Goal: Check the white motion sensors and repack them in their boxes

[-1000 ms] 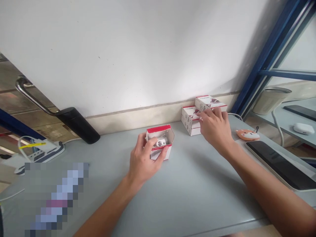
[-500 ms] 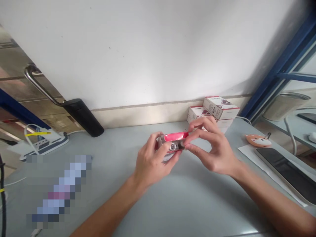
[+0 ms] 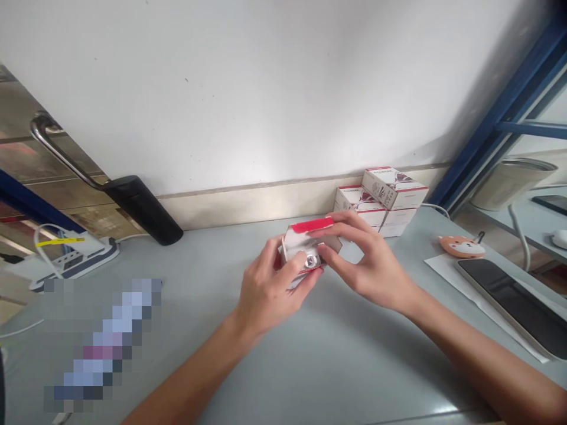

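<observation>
A small open red-and-white carton point(image 3: 305, 236) sits mid-table with a white-and-metal item inside it. My left hand point(image 3: 270, 289) grips the carton's left side, thumb on its front. My right hand point(image 3: 367, 260) is closed on the carton's right side, with the fingertips on its red top flap. Behind them, against the wall, stands a stack of matching closed cartons point(image 3: 383, 195).
Grey tabletop point(image 3: 336, 360). A black-handled tool point(image 3: 133, 203) leans at the back left, above a white power strip point(image 3: 71, 257). To the right lie an orange animal-shaped charm point(image 3: 458, 246) and a dark tablet point(image 3: 518, 304) on paper. Blue shelving point(image 3: 505, 112) and a metal bowl point(image 3: 509, 180) stand far right.
My right hand left the stack of cartons and came to the open carton, taking its right side and flap. The left hand has kept hold of the carton.
</observation>
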`<action>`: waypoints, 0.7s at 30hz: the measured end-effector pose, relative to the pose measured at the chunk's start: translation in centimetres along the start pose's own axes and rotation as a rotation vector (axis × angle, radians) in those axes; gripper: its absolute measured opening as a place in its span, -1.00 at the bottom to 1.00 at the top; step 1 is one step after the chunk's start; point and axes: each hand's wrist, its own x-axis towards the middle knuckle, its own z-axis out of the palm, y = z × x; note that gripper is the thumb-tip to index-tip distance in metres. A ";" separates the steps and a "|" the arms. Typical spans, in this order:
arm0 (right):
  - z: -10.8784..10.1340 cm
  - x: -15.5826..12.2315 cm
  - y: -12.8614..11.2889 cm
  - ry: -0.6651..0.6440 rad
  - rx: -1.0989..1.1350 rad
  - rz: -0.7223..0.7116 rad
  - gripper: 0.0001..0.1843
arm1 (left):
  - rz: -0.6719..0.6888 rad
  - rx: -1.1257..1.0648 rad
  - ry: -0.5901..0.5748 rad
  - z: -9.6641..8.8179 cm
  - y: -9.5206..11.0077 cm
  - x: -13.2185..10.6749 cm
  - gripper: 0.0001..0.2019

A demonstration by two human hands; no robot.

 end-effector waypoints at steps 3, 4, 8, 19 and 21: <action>0.1 0.1 -0.4 -0.084 0.198 0.127 -0.78 | 0.001 -0.007 -0.019 0.0 0.1 -0.1 -0.69; 0.2 0.2 -0.5 -0.112 0.273 0.165 -0.79 | -0.004 -0.008 -0.025 0.0 0.1 -0.2 -0.68; 0.5 0.2 -0.4 -0.151 0.568 0.315 -0.80 | -0.023 -0.023 -0.031 -0.1 0.0 -0.3 -0.69; 0.9 -0.2 0.3 -0.125 0.784 0.513 -0.78 | -0.042 -0.069 -0.018 0.4 0.1 -0.1 -0.64; 1.2 -0.1 0.8 -0.124 0.801 0.460 -0.73 | -0.130 -0.120 -0.013 0.6 -0.2 -0.4 -0.58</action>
